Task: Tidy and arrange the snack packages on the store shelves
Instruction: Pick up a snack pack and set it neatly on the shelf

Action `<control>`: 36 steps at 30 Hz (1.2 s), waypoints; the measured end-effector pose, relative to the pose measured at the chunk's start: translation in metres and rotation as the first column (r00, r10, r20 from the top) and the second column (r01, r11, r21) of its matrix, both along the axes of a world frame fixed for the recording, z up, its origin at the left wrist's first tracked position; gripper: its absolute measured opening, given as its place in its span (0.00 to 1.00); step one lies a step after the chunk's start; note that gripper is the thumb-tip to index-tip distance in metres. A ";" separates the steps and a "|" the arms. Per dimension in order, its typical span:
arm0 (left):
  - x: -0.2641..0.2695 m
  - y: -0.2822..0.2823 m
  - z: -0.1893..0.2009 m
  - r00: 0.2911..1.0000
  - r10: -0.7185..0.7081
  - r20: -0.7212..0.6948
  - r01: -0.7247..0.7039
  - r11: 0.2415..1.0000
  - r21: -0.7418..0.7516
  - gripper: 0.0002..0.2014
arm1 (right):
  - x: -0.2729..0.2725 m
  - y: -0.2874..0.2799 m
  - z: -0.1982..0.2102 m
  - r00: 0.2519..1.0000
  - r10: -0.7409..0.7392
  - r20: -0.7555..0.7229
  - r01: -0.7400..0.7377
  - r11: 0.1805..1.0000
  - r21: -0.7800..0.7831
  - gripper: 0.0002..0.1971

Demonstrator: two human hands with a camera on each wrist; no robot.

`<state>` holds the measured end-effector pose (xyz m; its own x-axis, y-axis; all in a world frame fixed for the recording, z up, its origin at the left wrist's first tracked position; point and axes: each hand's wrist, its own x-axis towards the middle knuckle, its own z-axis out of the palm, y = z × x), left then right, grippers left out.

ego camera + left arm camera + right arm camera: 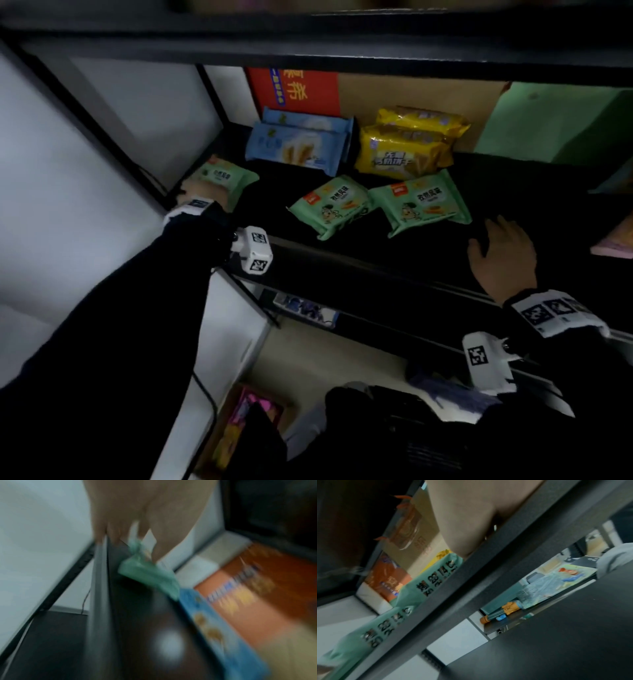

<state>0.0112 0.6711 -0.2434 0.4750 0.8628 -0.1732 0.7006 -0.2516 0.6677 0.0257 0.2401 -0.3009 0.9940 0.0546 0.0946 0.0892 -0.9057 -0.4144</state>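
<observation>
At the shelf's left end my left hand (202,193) grips a green snack pack (227,180); the blurred left wrist view shows the fingers pinching that green pack (149,574) by its end. Two more green packs (330,205) (423,202) lie flat at the middle of the black shelf (376,253). Behind them stand two blue packs (298,145) and two yellow packs (406,150). My right hand (500,253) rests open on the shelf, right of the green packs, holding nothing. In the right wrist view the green packs (426,588) show over the shelf's front edge.
A red box (294,90) and a cardboard box (411,99) stand against the back, with a green box (555,123) to the right. Another package (613,240) pokes in at the right edge. A lower shelf (510,620) holds other goods. A white wall (68,171) bounds the left.
</observation>
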 end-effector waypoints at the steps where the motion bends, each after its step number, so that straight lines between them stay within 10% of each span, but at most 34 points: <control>1: 0.001 -0.003 0.000 0.999 0.035 -0.032 -0.028 0.983 0.180 0.23 | 0.000 0.000 0.000 1.000 0.000 0.006 0.000 1.000 0.009 0.24; 6: -0.002 -0.011 -0.022 0.940 -0.259 -0.224 0.329 0.864 0.382 0.23 | -0.002 0.000 -0.002 1.000 -0.001 0.011 0.001 1.000 0.007 0.24; 12: 0.019 -0.052 -0.012 0.975 -0.216 -0.042 0.207 0.835 0.510 0.24 | -0.002 0.004 -0.002 1.000 -0.024 0.007 0.024 1.000 0.002 0.24; 17: 0.032 -0.174 0.019 0.512 -0.846 0.147 0.634 0.488 0.600 0.15 | 0.000 0.004 0.000 0.998 -0.049 -0.029 0.050 0.998 0.025 0.24; 22: 0.044 -0.247 0.031 0.419 -0.784 -0.458 0.907 0.387 0.168 0.40 | 0.001 -0.004 0.007 0.996 0.028 -0.083 -0.021 0.996 0.082 0.23; 25: 0.051 -0.245 0.028 0.377 -0.736 -0.562 0.908 0.413 0.069 0.46 | -0.001 -0.010 0.011 0.992 0.057 -0.109 -0.036 0.982 0.187 0.21; 32: 0.030 -0.279 -0.010 0.284 -0.958 -0.027 0.915 0.263 0.305 0.31 | 0.001 -0.025 0.020 0.976 -0.019 -0.216 0.172 0.674 0.718 0.17; 36: 0.027 -0.282 -0.019 0.425 -0.841 0.334 0.870 0.482 0.108 0.43 | 0.003 -0.041 0.017 0.979 -0.079 -0.187 0.201 0.515 0.833 0.06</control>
<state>0.0385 0.3894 -0.2627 0.9956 -0.0263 0.0895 -0.0893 -0.5470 0.8324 0.0290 0.1994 -0.2837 0.9871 -0.1313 -0.0911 -0.1071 -0.1203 -0.9870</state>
